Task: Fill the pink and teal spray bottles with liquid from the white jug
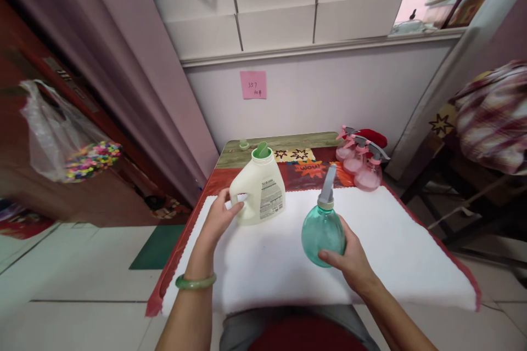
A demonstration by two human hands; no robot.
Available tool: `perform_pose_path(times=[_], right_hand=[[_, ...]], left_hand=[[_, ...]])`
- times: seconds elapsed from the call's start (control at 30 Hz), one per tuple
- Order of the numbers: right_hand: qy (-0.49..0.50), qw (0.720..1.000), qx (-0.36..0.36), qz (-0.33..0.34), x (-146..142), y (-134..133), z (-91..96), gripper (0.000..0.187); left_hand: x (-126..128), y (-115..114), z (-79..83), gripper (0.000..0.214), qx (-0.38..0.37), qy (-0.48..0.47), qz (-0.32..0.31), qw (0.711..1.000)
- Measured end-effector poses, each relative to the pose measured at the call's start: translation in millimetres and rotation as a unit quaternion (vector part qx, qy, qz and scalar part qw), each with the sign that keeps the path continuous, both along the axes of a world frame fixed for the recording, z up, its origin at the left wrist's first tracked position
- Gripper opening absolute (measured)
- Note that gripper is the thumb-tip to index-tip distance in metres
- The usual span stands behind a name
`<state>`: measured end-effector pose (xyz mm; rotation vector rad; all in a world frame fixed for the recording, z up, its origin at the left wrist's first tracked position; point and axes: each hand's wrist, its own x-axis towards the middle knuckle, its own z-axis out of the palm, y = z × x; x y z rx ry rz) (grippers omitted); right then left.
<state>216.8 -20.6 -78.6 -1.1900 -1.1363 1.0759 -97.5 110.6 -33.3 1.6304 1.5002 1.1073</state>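
My left hand (222, 214) is closed around the handle of a cream detergent jug (257, 189), which stands upright on the white cloth (267, 274). In the jug's mouth a green spout (262, 150) shows, with no cap over it. With my right hand (349, 258) I grip a round teal spray bottle (323, 237) from its right side, thumb across the front. Its grey spray head (328, 185) points up. Whether the bottle's base touches the cloth, I cannot tell.
Several pink spray bottles (367, 177) with grey triggers stand at the table's back right, beside a red item (373, 137). A small green cap (244, 145) lies at the back left. A pink note (253, 85) is on the wall. A plastic bag (61, 137) hangs at left.
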Motion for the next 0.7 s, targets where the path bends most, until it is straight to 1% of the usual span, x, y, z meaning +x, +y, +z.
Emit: perform_pose_path(times=[0.03,0.1,0.17,0.27,0.33,0.37,0.43,0.5,0.6,0.7], right_hand=[[0.003,1.000,-0.001,-0.006,3,-1,-2.6,0.089],[0.006,1.000,-0.002,-0.023,8,-2,-7.5,0.090],[0.007,0.999,-0.001,-0.037,14,-3,-11.7,0.090],[0.020,0.999,0.001,-0.050,21,-4,-17.1,0.088],[0.036,0.998,0.000,-0.058,25,-4,-20.2,0.086],[0.042,0.997,0.000,-0.063,27,-3,-21.5,0.085],[0.044,0.996,0.002,-0.074,32,-3,-23.6,0.082],[0.039,0.996,0.007,-0.085,36,-2,-24.7,0.079],[0.035,0.994,0.008,-0.100,42,-2,-25.5,0.078],[0.036,0.993,0.006,-0.112,47,-3,-27.1,0.078]], left_hand=[[1,1,1.8,0.053,-0.021,-0.018,-0.035,0.999],[2,3,8.6,0.052,-0.065,-0.053,-0.095,0.992],[2,3,16.7,0.049,-0.098,-0.074,-0.135,0.983],[2,-1,26.0,0.036,-0.145,-0.091,-0.195,0.966],[6,-7,28.2,0.033,-0.165,-0.109,-0.228,0.953],[10,-10,27.8,0.034,-0.167,-0.121,-0.235,0.950],[25,-18,24.0,0.038,-0.153,-0.153,-0.221,0.951],[50,-25,16.4,0.040,-0.124,-0.185,-0.178,0.959],[103,-35,-0.5,0.046,-0.070,-0.218,-0.098,0.968],[160,-38,-20.8,0.044,-0.008,-0.228,-0.026,0.973]])
